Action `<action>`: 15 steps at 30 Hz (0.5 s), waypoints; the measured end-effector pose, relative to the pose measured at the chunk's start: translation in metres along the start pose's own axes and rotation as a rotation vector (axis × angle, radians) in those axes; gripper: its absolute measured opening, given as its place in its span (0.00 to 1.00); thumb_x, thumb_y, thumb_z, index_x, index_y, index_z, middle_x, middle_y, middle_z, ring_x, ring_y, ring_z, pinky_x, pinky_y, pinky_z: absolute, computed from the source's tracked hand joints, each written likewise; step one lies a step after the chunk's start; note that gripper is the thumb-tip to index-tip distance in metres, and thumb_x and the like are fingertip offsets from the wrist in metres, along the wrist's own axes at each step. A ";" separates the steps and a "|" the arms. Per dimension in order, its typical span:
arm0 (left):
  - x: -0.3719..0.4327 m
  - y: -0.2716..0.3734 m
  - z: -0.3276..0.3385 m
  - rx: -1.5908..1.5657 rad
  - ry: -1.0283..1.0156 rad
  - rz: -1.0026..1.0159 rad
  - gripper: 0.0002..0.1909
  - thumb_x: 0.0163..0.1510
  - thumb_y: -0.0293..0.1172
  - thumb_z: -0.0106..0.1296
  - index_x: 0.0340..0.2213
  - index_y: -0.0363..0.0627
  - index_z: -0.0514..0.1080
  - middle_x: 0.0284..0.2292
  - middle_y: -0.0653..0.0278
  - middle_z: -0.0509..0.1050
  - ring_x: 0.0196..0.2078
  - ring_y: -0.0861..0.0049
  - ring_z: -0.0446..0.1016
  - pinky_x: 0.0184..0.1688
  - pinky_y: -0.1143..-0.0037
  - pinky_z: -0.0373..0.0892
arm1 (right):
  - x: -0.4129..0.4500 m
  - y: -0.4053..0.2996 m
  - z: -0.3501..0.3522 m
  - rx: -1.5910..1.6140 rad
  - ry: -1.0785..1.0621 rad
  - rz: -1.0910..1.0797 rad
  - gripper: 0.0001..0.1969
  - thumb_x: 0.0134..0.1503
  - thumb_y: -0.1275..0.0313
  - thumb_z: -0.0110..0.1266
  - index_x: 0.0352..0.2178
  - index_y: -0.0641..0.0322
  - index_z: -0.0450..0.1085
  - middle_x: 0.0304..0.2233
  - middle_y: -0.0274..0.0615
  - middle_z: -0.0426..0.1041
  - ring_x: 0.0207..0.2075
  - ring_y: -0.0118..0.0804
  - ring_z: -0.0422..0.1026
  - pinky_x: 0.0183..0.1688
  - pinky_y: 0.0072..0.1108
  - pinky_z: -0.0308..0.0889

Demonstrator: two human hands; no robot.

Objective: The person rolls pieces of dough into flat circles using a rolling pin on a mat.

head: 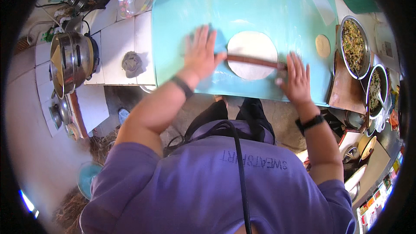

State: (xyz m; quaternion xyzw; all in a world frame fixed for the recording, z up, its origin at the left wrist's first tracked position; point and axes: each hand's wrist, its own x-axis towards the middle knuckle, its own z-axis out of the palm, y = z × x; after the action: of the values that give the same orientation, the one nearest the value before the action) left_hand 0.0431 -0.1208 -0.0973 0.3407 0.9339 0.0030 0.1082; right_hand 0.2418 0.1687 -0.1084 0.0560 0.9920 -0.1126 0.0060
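A round, flat sheet of dough [253,40] lies on a flour-dusted turquoise work surface [188,3]. Across its lower half runs a slim brown wooden rolling pin [252,60]. At the pin's left end is my left hand [201,53], palm down, fingers straight and spread. My right hand [297,79] is at the other end, its fingers extended too, with the pin's tip by the thumb. Both hands are somewhat blurred, and neither has its fingers wrapped around the pin. How firmly the palms press on it is hidden.
On the right stand a metal bowl of chopped filling [352,47] and a second bowl [376,94] with a spoon. A small dough disc [322,46] lies near that edge. Leftward are a grey crumpled lump [132,64], a steel steamer pot [70,61] and a clear bowl [136,0].
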 end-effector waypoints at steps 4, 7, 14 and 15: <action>0.080 -0.008 -0.012 -0.037 0.119 -0.129 0.40 0.60 0.57 0.39 0.65 0.45 0.47 0.67 0.54 0.42 0.70 0.58 0.39 0.68 0.53 0.37 | 0.082 0.018 0.000 -0.074 0.084 0.153 0.39 0.56 0.46 0.49 0.63 0.54 0.51 0.66 0.47 0.51 0.66 0.51 0.50 0.65 0.49 0.43; 0.052 0.000 -0.008 -0.023 0.032 -0.091 0.40 0.60 0.58 0.38 0.65 0.45 0.46 0.67 0.54 0.42 0.70 0.59 0.38 0.68 0.55 0.35 | 0.038 0.020 0.020 -0.008 0.089 0.045 0.42 0.53 0.46 0.53 0.65 0.50 0.48 0.67 0.44 0.49 0.67 0.50 0.48 0.66 0.49 0.42; -0.033 -0.003 0.006 -0.013 -0.111 0.097 0.40 0.61 0.58 0.34 0.65 0.46 0.44 0.67 0.53 0.40 0.70 0.57 0.37 0.68 0.55 0.34 | -0.043 -0.016 0.007 0.011 -0.095 0.021 0.50 0.51 0.39 0.51 0.67 0.50 0.40 0.68 0.45 0.44 0.68 0.52 0.46 0.66 0.50 0.40; -0.004 -0.004 0.003 -0.010 -0.041 0.047 0.40 0.61 0.58 0.35 0.65 0.46 0.45 0.67 0.53 0.41 0.70 0.56 0.38 0.68 0.55 0.34 | -0.020 -0.005 0.013 -0.008 0.011 0.011 0.48 0.53 0.38 0.47 0.67 0.52 0.42 0.67 0.47 0.46 0.67 0.53 0.48 0.66 0.51 0.41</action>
State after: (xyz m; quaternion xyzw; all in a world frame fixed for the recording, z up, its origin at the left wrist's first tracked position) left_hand 0.0446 -0.1268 -0.0995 0.3618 0.9233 0.0034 0.1287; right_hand 0.2614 0.1587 -0.1197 0.0619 0.9922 -0.1081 0.0016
